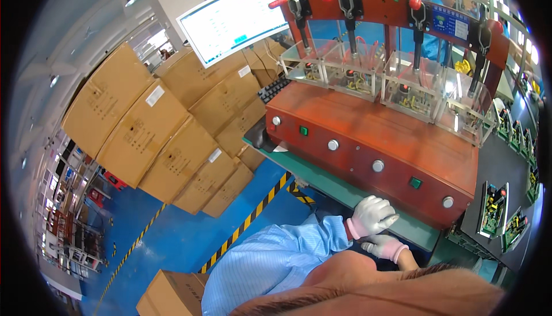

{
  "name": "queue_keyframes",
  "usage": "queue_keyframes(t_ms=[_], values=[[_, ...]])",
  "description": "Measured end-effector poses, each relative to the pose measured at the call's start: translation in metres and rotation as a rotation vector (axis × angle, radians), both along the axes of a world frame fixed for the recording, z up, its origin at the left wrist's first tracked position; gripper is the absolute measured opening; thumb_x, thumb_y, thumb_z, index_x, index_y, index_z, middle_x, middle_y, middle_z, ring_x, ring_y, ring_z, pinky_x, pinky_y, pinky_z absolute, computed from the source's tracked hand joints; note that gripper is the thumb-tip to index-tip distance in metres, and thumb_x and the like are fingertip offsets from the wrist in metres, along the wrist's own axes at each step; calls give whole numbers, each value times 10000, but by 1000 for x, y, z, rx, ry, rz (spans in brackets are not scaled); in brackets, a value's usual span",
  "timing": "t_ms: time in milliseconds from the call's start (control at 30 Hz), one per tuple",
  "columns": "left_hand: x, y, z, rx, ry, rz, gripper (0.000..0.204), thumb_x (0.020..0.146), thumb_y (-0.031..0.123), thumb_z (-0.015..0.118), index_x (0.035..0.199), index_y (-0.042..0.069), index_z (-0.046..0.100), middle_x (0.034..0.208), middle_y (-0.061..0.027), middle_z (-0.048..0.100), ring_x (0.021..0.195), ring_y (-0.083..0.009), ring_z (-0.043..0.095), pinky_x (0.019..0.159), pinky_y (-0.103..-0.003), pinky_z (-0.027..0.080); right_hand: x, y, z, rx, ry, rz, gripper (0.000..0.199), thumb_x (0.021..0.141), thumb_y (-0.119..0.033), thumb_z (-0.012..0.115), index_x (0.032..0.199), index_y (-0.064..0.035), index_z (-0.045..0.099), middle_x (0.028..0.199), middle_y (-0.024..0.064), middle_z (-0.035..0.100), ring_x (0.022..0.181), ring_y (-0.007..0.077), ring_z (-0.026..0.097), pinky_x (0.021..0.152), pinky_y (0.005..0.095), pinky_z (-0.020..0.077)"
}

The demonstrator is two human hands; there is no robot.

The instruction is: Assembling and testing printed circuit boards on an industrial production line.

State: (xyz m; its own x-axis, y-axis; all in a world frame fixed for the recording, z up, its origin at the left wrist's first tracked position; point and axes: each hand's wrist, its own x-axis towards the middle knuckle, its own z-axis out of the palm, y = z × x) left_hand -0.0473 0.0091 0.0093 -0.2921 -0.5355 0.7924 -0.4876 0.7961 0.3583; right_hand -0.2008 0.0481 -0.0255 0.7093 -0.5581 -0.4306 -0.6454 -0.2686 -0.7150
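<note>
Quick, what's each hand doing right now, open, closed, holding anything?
Left hand: gloved, loosely curled, resting on the green bench edge, holding nothing visible.
Right hand: gloved, partly hidden; cannot tell.

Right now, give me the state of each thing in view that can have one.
Left gloved hand: resting on green bench edge, holding nothing.
Right gloved hand: empty, below the left.
White monitor screen: lit.
Red-handled toggle clamps: raised.
Clear plastic test boxes: open-topped.
</note>
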Motion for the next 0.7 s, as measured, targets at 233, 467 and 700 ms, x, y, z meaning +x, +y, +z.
queue_keyframes(t_ms=[233,467,700], values=[[1,-1,-4,20,-2,-12,133,792,219,711,731,110,664,711,-16,589,630,-217,527,650,-318,436,5,2,15,3,-53,-56,398,964,-209,544,1313,-30,609,1268,129,670,1136,307,616,1002,357,461],[2,2,5,52,-11,-8,131,791,221,713,738,110,667,717,-18,596,633,-224,534,657,-322,443,8,2,29,-12,-93,-95,383,967,-218,567,1290,-19,616,1218,134,684,1072,303,623,978,349,467],[3,2,12,106,7,-31,132,792,222,717,742,110,669,726,-23,608,637,-235,540,662,-331,451,9,2,41,113,-358,-240,314,986,-215,597,1206,6,640,1079,129,694,913,228,631,850,316,508]])
